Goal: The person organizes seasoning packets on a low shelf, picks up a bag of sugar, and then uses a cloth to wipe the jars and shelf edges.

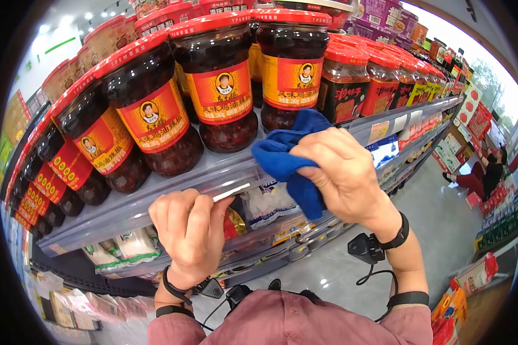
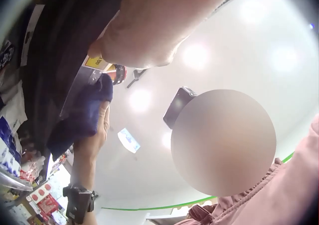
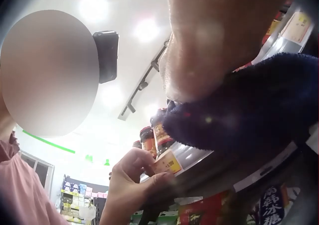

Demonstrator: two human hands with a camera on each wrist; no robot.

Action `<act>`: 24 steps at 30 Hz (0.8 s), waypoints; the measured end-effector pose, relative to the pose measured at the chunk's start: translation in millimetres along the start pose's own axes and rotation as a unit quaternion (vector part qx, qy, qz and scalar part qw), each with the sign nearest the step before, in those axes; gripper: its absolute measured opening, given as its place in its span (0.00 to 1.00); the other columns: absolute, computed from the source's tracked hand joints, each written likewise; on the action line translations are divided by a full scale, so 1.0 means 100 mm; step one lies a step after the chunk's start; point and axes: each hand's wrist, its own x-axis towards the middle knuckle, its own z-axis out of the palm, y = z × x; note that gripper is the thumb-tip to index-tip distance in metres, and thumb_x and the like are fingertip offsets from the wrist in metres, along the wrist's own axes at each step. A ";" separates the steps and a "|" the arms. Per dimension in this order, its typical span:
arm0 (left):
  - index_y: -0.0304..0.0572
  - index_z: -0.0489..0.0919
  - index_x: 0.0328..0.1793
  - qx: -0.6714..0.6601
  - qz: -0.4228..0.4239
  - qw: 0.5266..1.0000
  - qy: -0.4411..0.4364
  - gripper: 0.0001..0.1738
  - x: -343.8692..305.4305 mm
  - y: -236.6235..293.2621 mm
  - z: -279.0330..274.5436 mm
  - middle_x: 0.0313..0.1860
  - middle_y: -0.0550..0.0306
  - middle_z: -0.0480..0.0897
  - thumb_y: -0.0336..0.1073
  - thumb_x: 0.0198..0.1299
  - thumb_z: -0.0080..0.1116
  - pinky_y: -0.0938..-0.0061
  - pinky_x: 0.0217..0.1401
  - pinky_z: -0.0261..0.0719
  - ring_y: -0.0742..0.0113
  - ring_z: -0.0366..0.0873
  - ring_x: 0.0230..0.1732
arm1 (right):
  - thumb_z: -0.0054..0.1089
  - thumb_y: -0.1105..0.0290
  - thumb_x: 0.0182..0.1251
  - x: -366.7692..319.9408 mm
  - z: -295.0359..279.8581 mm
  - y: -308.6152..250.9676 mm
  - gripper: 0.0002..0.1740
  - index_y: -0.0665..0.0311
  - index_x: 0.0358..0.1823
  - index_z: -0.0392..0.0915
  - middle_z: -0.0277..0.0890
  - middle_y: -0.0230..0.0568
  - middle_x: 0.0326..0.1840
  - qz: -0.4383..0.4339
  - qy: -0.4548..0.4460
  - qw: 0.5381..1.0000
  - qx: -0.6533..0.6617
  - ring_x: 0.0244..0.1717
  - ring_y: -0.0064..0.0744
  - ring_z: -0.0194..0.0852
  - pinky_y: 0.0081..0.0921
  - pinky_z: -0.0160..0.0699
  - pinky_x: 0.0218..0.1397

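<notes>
My left hand [image 1: 187, 233] pinches a price tag between thumb and curled fingers at the shelf's front rail [image 1: 126, 210]; the tag's white edge shows in the head view. In the right wrist view the tag [image 3: 168, 164] has a yellow and orange face, held by the left hand [image 3: 127, 187]. My right hand [image 1: 342, 172] grips a bunched blue cloth [image 1: 285, 158], which lies against the rail below a jar with a red lid [image 1: 290, 69]. Part of the cloth hangs down in front of the lower shelf.
Jars of dark sauce [image 1: 155, 115] line the shelf behind the rail, with smaller red-lidded jars [image 1: 342, 80] to the right. White bags [image 1: 133, 244] lie on the shelf below. A person in dark clothing [image 1: 489, 178] is low in the aisle at the far right.
</notes>
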 end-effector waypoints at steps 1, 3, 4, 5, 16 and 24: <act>0.39 0.75 0.35 0.005 -0.003 1.000 0.006 0.23 0.00 0.01 0.01 0.32 0.55 0.75 0.27 0.30 0.73 0.65 0.39 0.65 0.57 0.72 0.33 | 0.62 0.71 0.53 -0.03 -0.06 0.04 0.11 0.65 0.38 0.75 0.73 0.41 0.33 0.007 -0.015 1.000 0.008 0.34 0.42 0.70 0.33 0.66 0.37; 0.38 0.75 0.35 0.018 -0.016 1.000 0.010 0.21 0.00 0.05 0.02 0.31 0.55 0.74 0.26 0.31 0.72 0.65 0.39 0.65 0.56 0.71 0.33 | 0.62 0.72 0.54 -0.08 -0.11 0.12 0.10 0.65 0.38 0.75 0.73 0.41 0.33 0.004 -0.003 1.000 0.006 0.35 0.43 0.71 0.33 0.67 0.38; 0.38 0.75 0.35 0.017 -0.023 0.999 0.024 0.20 0.02 0.07 0.03 0.30 0.55 0.74 0.26 0.32 0.72 0.65 0.38 0.64 0.55 0.70 0.32 | 0.62 0.72 0.54 -0.10 -0.13 0.15 0.10 0.65 0.38 0.75 0.74 0.41 0.33 0.007 0.015 1.000 -0.001 0.35 0.43 0.71 0.33 0.68 0.39; 0.38 0.75 0.36 0.017 -0.044 0.999 0.011 0.21 0.00 0.08 0.02 0.34 0.54 0.75 0.27 0.33 0.72 0.65 0.40 0.65 0.54 0.71 0.35 | 0.61 0.73 0.55 -0.15 -0.16 0.19 0.09 0.65 0.38 0.76 0.75 0.42 0.34 0.023 0.036 0.998 -0.039 0.36 0.45 0.72 0.34 0.69 0.40; 0.41 0.75 0.48 -0.073 -0.004 0.997 -0.018 0.26 -0.53 0.74 0.22 0.43 0.53 0.77 0.28 0.39 0.72 0.65 0.47 0.70 0.53 0.73 0.43 | 0.42 0.55 0.73 -2.05 -0.34 -0.01 0.28 0.66 0.66 0.60 0.71 0.41 0.58 0.486 0.253 0.561 0.620 0.51 0.29 0.73 0.26 0.70 0.57; 0.37 0.78 0.39 -0.342 -0.076 0.799 -0.489 0.09 -2.03 1.17 0.73 0.37 0.51 0.79 0.34 0.55 0.60 0.66 0.43 0.74 0.53 0.78 0.38 | 0.42 0.54 0.71 -3.33 0.33 -0.39 0.28 0.61 0.66 0.61 0.63 0.42 0.67 0.609 0.193 0.152 0.754 0.65 0.42 0.63 0.41 0.58 0.69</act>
